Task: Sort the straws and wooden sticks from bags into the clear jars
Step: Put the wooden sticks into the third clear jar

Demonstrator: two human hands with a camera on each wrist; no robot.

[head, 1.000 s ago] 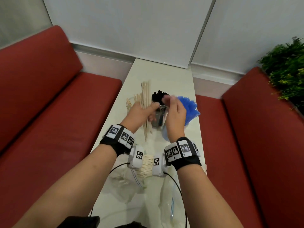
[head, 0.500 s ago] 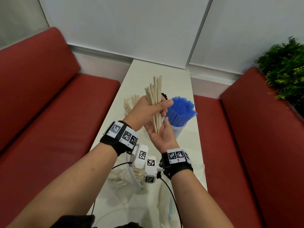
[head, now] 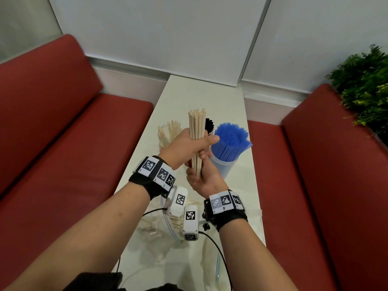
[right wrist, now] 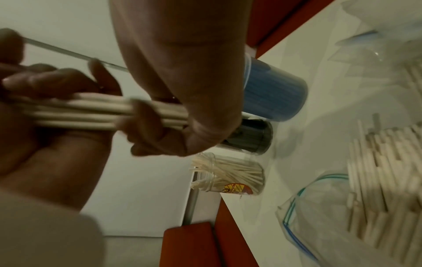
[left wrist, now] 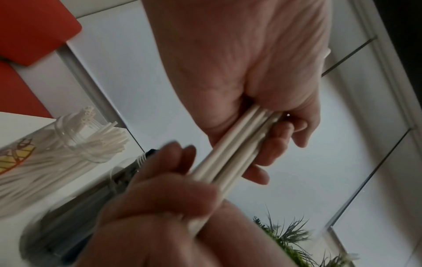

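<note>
A bundle of beige paper straws (head: 197,131) stands upright above the white table (head: 201,95). My left hand (head: 189,143) grips its middle, fingers wrapped round it (left wrist: 274,144). My right hand (head: 201,179) sits just below, palm up, with its fingers curled round the bundle's lower end (right wrist: 45,84). Behind the hands stand three clear jars: one with beige straws (head: 168,133), one with black straws (head: 209,124), and one packed with blue straws (head: 231,141).
An open zip bag (right wrist: 297,207) with several short pale sticks (right wrist: 392,180) lies on the table's near end under my wrists. Another crumpled clear bag (head: 212,267) lies nearer me. Red bench seats (head: 63,154) flank the narrow table. A green plant (head: 365,87) stands at the right.
The left hand lifted the beige bundle up from beside the jars. The straws went from splayed to a tight upright bundle, and the right hand turned palm up and closed round its lower end.
</note>
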